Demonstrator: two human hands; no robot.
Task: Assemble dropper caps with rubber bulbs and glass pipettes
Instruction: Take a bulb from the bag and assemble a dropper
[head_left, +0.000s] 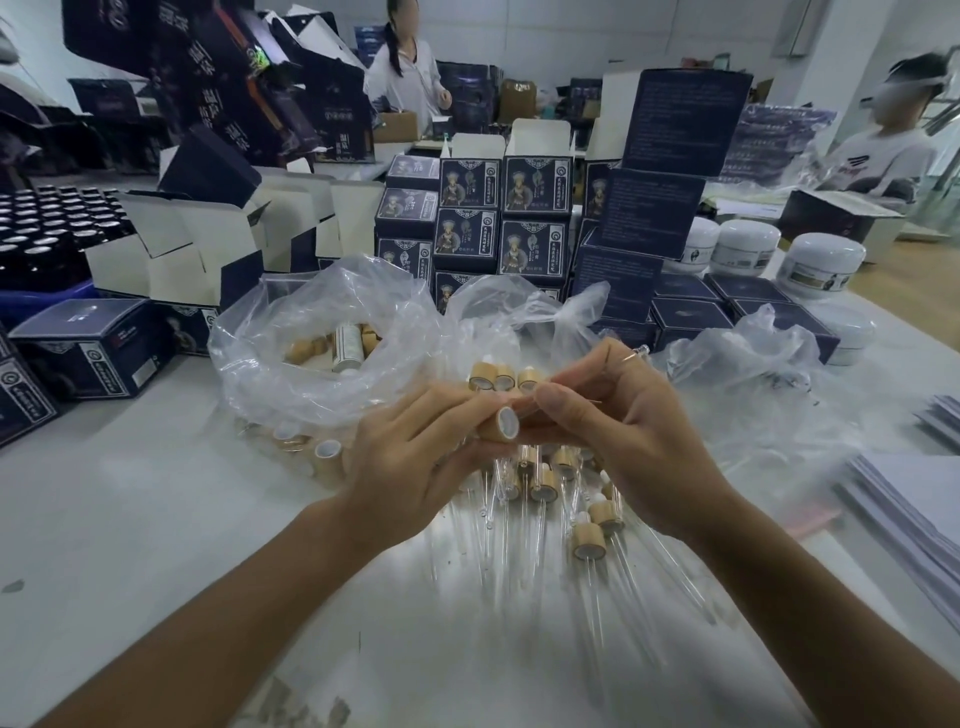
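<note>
— Two hands, holding what?
— Left hand grips a cap above the table; right hand pinches a pipette.
— Behind them?
— A bag with more caps, then boxes.

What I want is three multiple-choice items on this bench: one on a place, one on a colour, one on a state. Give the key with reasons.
1. Where does the white bottle lie?
A. On the paper stack
B. Inside the clear plastic bag
C. In a dark box

2. What colour is the cap held by the left hand?
A. Black
B. Red
C. Tan, like wood

3. What is the right hand doing?
A. Pinching a glass pipette
B. Lying flat on the table
C. Holding a white jar

Key: 1 B, the bag's film surrounds the bottle. 2 C, its side is tan with a white inside. 3 A, the pipette's tip sticks out past the fingers.
</note>
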